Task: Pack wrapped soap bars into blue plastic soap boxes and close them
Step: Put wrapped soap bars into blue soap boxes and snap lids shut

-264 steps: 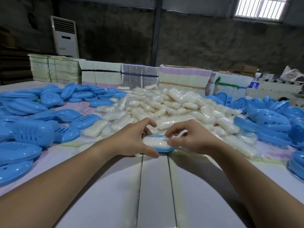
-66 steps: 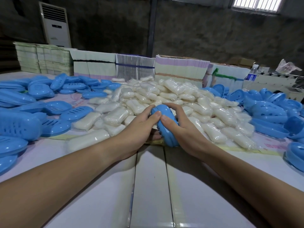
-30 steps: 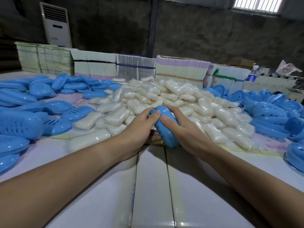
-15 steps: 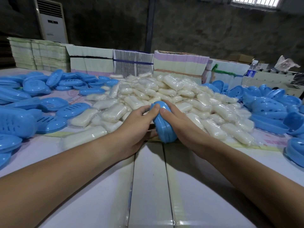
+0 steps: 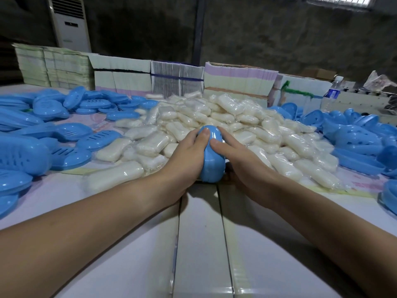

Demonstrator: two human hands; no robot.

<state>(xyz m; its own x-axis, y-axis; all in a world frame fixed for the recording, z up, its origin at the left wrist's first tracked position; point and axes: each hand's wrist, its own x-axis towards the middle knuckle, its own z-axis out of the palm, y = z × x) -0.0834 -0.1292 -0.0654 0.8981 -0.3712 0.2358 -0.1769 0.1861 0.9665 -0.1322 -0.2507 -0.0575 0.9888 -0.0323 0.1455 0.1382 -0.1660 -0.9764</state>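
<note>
Left hand (image 5: 184, 160): we grip the box (image 5: 211, 155) from its left, thumb on top.
Right hand (image 5: 242, 166): we clasp its right side.
Box: closed, between both hands, on the worktop (image 5: 199, 244).
Soaps (image 5: 214, 125): heaped just beyond.

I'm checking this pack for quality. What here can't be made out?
- Soap inside the box: hidden by its blue shell, head view.
- The box's seam: covered by the left hand and right hand.
- Bottle label: too small.
</note>
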